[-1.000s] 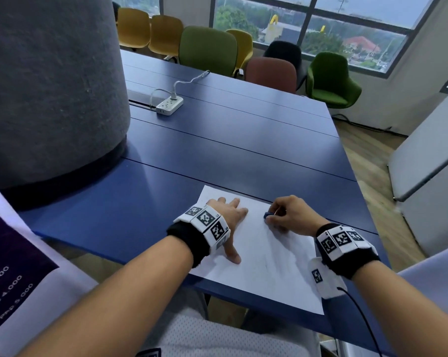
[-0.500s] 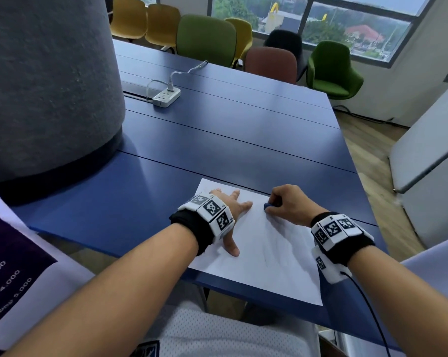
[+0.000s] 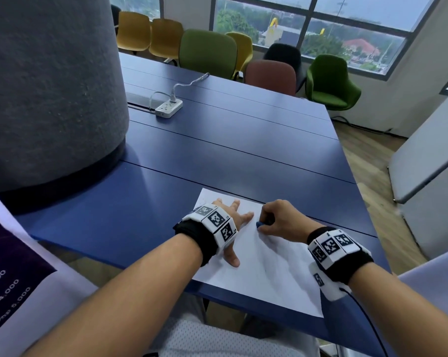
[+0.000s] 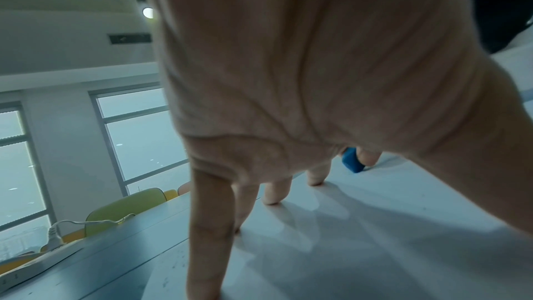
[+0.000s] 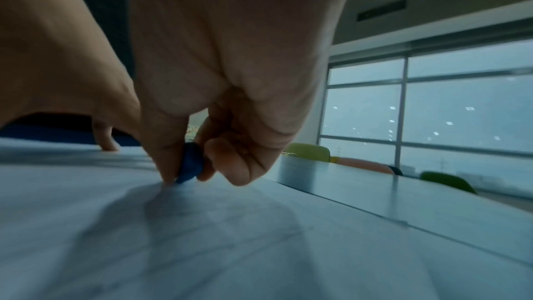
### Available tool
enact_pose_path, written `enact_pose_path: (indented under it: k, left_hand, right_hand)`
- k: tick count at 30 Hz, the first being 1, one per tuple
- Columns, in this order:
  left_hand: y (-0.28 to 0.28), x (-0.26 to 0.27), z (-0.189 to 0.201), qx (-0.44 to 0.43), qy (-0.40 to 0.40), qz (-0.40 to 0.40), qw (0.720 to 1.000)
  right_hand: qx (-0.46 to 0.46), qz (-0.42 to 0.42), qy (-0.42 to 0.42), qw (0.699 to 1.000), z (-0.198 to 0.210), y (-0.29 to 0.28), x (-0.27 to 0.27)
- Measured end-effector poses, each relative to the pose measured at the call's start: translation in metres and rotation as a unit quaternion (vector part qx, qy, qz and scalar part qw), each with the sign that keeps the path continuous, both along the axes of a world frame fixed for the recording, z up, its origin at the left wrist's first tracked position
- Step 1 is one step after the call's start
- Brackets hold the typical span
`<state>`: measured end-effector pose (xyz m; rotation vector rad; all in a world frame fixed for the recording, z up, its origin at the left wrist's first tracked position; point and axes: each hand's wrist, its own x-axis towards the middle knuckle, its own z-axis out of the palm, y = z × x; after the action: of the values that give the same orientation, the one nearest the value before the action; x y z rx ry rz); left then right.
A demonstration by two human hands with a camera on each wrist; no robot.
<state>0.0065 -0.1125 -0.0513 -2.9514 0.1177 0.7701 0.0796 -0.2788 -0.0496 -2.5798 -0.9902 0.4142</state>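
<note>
A white sheet of paper (image 3: 264,276) lies at the near edge of the blue table (image 3: 217,155). My left hand (image 3: 230,222) presses flat on the sheet's left part, fingers spread and straight (image 4: 210,236). My right hand (image 3: 274,220) pinches a small blue eraser (image 3: 259,224) between thumb and fingers and holds it down on the paper near the sheet's far edge. The eraser (image 5: 190,163) touches the paper in the right wrist view. It also shows past my left fingers as a blue eraser (image 4: 352,163).
A big grey cylindrical pillar (image 3: 50,86) stands on the table's left. A white power strip (image 3: 169,108) with a cable lies far back. Coloured chairs (image 3: 207,55) line the far side under the windows. A white panel (image 3: 429,161) stands at right.
My right hand with the eraser has shifted slightly along the paper's far part. The left hand stays pressed flat. The head view has tilted a little.
</note>
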Motion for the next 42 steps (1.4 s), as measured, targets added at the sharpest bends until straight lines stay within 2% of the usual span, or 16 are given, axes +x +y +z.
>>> enact_pose_path:
  k: [2, 6, 11, 16, 20, 25, 30, 35, 39, 42]
  left_hand:
    - [0.000, 0.000, 0.000, 0.004, 0.000, -0.004, 1.000]
    - [-0.001, 0.001, -0.002, 0.003, -0.007, -0.004, 1.000]
    - [0.001, 0.001, -0.004, -0.012, -0.007, 0.006, 1.000]
    - [0.001, 0.001, -0.008, -0.012, -0.013, 0.004, 1.000]
    - [0.001, 0.001, -0.007, -0.011, -0.009, 0.009, 1.000]
    - [0.001, 0.002, -0.009, -0.012, -0.012, 0.005, 1.000]
    - [0.001, 0.002, -0.008, -0.010, -0.009, 0.008, 1.000]
    - [0.001, 0.003, -0.008, -0.009, -0.011, 0.002, 1.000]
    - [0.001, 0.003, -0.009, -0.010, -0.007, 0.008, 1.000]
    - [0.001, 0.003, -0.009, -0.006, -0.012, 0.003, 1.000]
  right_hand:
    - [-0.010, -0.006, 0.008, 1.000, 0.003, -0.001, 0.005]
    - [0.001, -0.062, -0.045, 0.997, 0.001, -0.002, 0.015]
    - [-0.026, 0.026, 0.019, 0.999, 0.006, 0.003, -0.001]
    - [-0.010, -0.013, -0.011, 1.000, 0.006, 0.003, 0.006]
    - [-0.024, 0.035, 0.058, 0.997, 0.006, 0.002, -0.006]
    - [0.009, -0.028, 0.000, 1.000, 0.005, 0.001, 0.007]
    - [-0.025, 0.047, 0.052, 0.997, 0.005, 0.001, -0.010]
    - [0.014, 0.002, 0.022, 1.000, 0.005, 0.003, -0.001]
    - [-0.027, 0.063, 0.086, 0.994, 0.007, 0.003, -0.018]
    - [-0.012, 0.046, 0.051, 0.998, 0.009, 0.005, -0.011]
